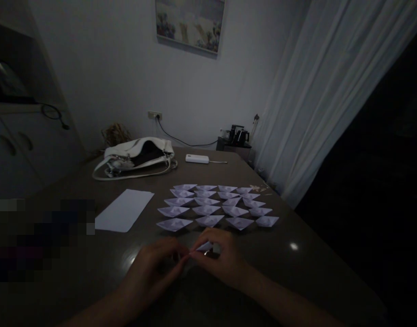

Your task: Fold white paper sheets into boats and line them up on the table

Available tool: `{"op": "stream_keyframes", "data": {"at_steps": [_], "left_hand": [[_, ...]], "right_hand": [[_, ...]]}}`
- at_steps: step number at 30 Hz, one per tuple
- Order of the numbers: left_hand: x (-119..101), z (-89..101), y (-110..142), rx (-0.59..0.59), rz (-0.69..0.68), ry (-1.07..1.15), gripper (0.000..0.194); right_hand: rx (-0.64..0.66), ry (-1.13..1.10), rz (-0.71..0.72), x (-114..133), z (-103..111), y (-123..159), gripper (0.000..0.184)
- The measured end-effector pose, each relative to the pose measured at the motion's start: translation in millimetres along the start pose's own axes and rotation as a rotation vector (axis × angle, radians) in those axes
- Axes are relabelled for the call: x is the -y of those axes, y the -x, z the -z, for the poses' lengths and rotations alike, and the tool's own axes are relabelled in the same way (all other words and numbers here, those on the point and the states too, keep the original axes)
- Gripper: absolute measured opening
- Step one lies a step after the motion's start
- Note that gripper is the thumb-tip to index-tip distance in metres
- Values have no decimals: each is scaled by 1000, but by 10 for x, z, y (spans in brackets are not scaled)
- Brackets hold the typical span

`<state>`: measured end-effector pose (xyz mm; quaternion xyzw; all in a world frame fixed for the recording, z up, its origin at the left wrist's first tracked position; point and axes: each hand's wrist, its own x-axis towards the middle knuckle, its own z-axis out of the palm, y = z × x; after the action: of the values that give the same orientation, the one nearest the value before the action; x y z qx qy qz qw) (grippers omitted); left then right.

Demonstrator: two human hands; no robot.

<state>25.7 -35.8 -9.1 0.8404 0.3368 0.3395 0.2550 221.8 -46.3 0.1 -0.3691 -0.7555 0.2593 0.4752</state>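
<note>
Low over the near part of the table, my left hand [157, 263] and my right hand [222, 256] meet, each in a pinch. Between their fingertips is a small piece of folded paper [204, 246]; most of it is hidden by the fingers, so its full shape cannot be made out. Just beyond the hands stand several folded paper boats [206, 210] in rows of white paper. To their left lies a stack of white paper sheets [125, 211], flat on the table.
The dark table [283, 272] reflects a light. At its far side are a white handbag [140, 154] and a white power bank [197, 159] with a short cable. A black coffee maker [240, 135] stands behind, near a white curtain [296, 91]. Cabinets [21, 145] are at left.
</note>
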Motion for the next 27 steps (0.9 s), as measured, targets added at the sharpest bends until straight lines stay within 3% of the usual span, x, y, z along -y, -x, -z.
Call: {"op": "stream_keyframes", "data": {"at_steps": [7, 14, 16, 18, 21, 27], "left_hand": [[-40, 43, -8, -5, -73, -56, 15], [-120, 223, -75, 3, -111, -201, 16], [-89, 266, -82, 6, -145, -238, 17], [-40, 289, -82, 3, -155, -239, 15], [28, 284, -80, -53, -100, -155, 11], [46, 227, -85, -90, 49, 41, 14]], "right_hand": [[71, 121, 66, 9, 84, -4, 3], [28, 180, 62, 18, 223, -65, 6], [-10, 192, 54, -9, 306, -94, 6], [-132, 191, 38, -68, 391, -122, 6], [-223, 193, -27, -179, 460, -144, 8], [-34, 235, 22, -213, 314, -71, 9]]}}
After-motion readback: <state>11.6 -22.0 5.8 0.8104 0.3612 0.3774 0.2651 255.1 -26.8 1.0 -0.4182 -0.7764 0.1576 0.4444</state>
